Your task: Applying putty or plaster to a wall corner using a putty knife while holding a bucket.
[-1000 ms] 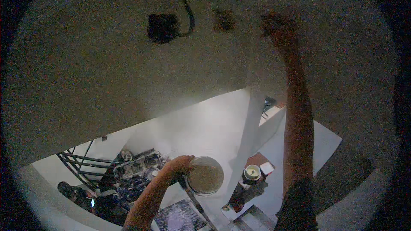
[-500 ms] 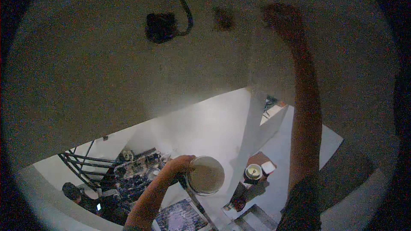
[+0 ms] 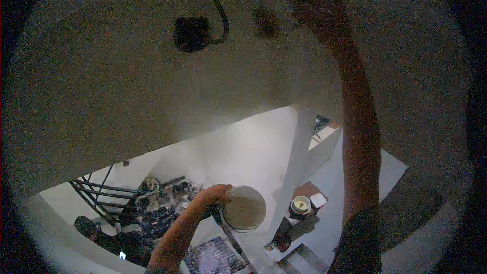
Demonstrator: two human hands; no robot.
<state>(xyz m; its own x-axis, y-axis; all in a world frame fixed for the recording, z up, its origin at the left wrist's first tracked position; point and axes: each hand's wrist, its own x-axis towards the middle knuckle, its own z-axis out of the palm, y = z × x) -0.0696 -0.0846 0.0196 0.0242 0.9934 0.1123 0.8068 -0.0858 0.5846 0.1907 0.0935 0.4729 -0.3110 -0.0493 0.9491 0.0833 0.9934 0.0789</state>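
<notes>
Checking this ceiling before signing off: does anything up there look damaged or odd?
Yes. A dark hole gapes in the ceiling with a loose cable curling out, and a dark patch sits beside the raised right hand.

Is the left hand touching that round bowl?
Touching. The head view shows the left hand gripping the rim of the round bowl, fingers wrapped over its edge with no gap.

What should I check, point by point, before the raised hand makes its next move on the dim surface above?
1. Right hand at the dim surface: ok.
2. What the right hand holds: cannot tell, too dark.
3. Left hand grips the round container: ok.
4. Container tilted with opening toward camera, spill risk: cannot tell.
5. Dark fitting with cable apart from the right hand: ok.
</notes>
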